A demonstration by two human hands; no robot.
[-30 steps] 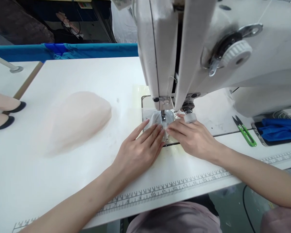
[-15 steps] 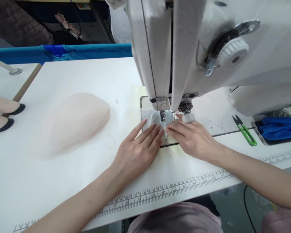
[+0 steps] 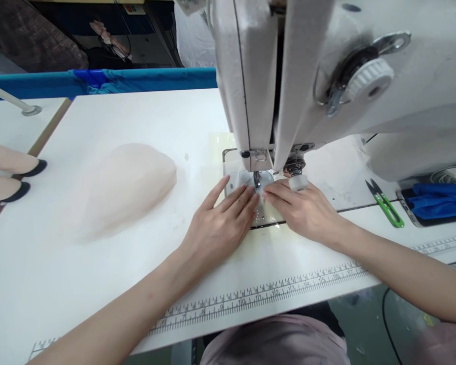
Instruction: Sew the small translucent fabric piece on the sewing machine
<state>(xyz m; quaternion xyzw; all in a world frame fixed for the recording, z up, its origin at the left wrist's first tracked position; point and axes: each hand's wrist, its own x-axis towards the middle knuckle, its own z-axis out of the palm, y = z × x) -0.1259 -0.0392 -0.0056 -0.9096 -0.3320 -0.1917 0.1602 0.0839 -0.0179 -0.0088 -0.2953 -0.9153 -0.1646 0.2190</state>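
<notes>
Right at the needle and presser foot (image 3: 257, 178) of a white sewing machine (image 3: 247, 91), a small piece of sheer whitish fabric (image 3: 244, 177) lies on the metal plate. My left hand (image 3: 224, 215) rests flat on it from the left, fingers stretched out and thumb apart. From the right, my right hand (image 3: 302, 205) has its fingers pressed together at the fabric's edge, close to the foot; its thumb is mostly hidden. A larger pale pink sheer piece of fabric (image 3: 131, 187) lies on the white table (image 3: 137, 274) to the left.
Green thread snips (image 3: 385, 204) lie to the right, beside a phone (image 3: 408, 208) under blue cloth (image 3: 439, 199). A printed ruler (image 3: 258, 299) runs along the front edge. Two pale pink pieces with black ends (image 3: 11, 175) jut in from the left. Teal cloth (image 3: 152, 80) borders the back.
Both hands keep close to the needle, and the sheer piece under them shows less to the left of the foot. The whole view has shifted slightly.
</notes>
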